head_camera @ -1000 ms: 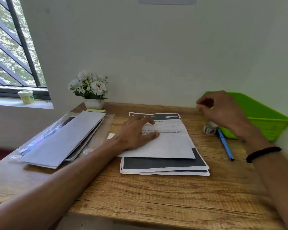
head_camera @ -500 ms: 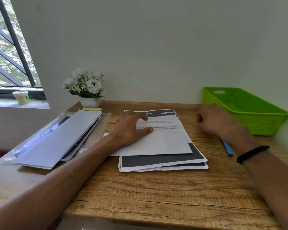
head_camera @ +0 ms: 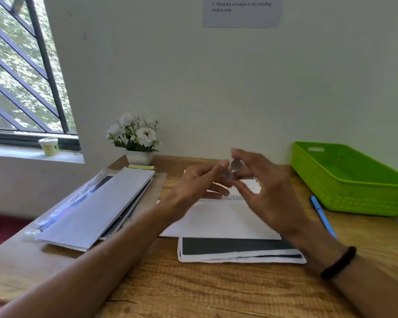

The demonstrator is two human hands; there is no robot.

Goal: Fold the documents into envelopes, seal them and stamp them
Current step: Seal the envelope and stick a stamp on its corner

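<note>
Both hands had lifted off the desk: the right hand pinched a small roll fetched from the right, the left hand picked at it above the envelope, likely for sealing.

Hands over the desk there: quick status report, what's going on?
Right hand pinching small roll, blurred. Left hand at it, grip unclear. Envelope lying on document stack. Nothing in the way.
</note>
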